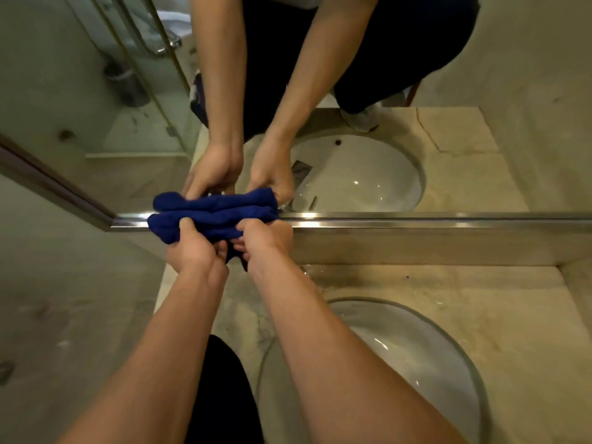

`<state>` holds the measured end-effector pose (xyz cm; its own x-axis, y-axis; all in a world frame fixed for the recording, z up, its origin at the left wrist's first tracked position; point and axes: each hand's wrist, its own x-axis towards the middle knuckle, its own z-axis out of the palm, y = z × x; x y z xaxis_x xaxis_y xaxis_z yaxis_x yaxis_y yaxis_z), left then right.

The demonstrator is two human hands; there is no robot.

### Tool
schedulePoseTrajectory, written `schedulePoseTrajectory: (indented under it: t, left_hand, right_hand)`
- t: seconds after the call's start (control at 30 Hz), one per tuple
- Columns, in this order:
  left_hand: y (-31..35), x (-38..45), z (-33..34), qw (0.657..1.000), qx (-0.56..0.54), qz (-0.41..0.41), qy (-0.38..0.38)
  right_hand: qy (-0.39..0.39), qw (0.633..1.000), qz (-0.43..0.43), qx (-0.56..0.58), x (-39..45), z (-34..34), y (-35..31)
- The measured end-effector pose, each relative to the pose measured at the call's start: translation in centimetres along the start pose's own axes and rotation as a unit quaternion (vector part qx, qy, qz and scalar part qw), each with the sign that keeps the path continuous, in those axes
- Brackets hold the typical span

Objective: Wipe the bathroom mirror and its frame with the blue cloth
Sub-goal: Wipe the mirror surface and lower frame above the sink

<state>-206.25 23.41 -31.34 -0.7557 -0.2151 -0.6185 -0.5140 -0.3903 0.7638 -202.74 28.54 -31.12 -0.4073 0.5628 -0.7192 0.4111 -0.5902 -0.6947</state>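
- Across the upper half of the frame: the mirror (368, 59), largest thing in view, reflecting a person's arms, a basin and a glass shower screen. Its top and side edges run out of frame, so how much glass is left to wipe cannot be judged.
- Lower right: the desk (480, 302), pale marbled stone, with the sink (416, 357) sunk into it. The bowl is cut off by the right forearm and the bottom edge.
- Centre band: the frame (416, 219), a bright metal strip running left to right along the mirror's bottom edge, with its left corner at centre left.
- Centre left: the blue cloth (205, 222), bunched into a thick roll and lying on the frame near that corner. Long axis left to right, in line with the strip. Its reflection sits directly above it.
- Just below the cloth: left hand (192, 251), fingers curled into the roll's left half, thumb on top.
- Beside it, close: right hand (259, 238), pinching the roll's right end.
- Key relation: the cloth sits directly ahead of both hands, and nearly the whole strip stretches off to the right, so the right hand is nearer the untouched run. Judgement: a sideways sweep rightward looks likeliest.
- Hard to make out: the fingertips buried in folds; whether the cloth presses the glass or only the metal.
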Motion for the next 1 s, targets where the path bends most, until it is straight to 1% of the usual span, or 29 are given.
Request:
schedulePoseTrajectory:
  t: [0.17,0.37,0.57,0.67,0.77,0.9,0.93,1.0]
  left_hand:
    - [-5.0,-6.6,3.0,0.999,0.049,-0.004,-0.003]
    - [-10.3,-12.4,6.9,0.999,0.035,-0.011,-0.006]
    - [-15.7,-17.8,10.7,0.999,0.014,-0.043,-0.022]
    - [-18.4,-21.0,12.6,0.997,0.004,-0.066,-0.029]
    - [-21.1,-24.7,14.6,0.991,0.026,-0.113,-0.071]
    - [-23.4,-30.0,16.4,0.962,0.085,-0.21,-0.153]
    - [-23.8,-31.0,16.6,0.955,0.095,-0.224,-0.169]
    - [-24.5,-32.6,16.8,0.947,0.104,-0.237,-0.193]
  right_hand:
    - [-0.012,1.0,0.008,0.024,1.0,-9.6,-2.3]
    - [0.008,0.999,0.013,0.031,2.6,-18.2,-4.1]
    - [0.04,0.997,0.047,0.042,4.5,-26.3,-6.7]
    - [0.063,0.996,0.047,0.04,5.1,-30.8,-7.5]
    - [0.102,0.992,0.026,0.065,5.3,-36.0,-8.4]
    - [0.209,0.968,-0.05,0.128,3.8,-42.6,-9.1]
    - [0.224,0.964,-0.066,0.125,3.1,-43.9,-9.0]
    - [0.226,0.961,-0.081,0.135,1.9,-46.3,-8.9]
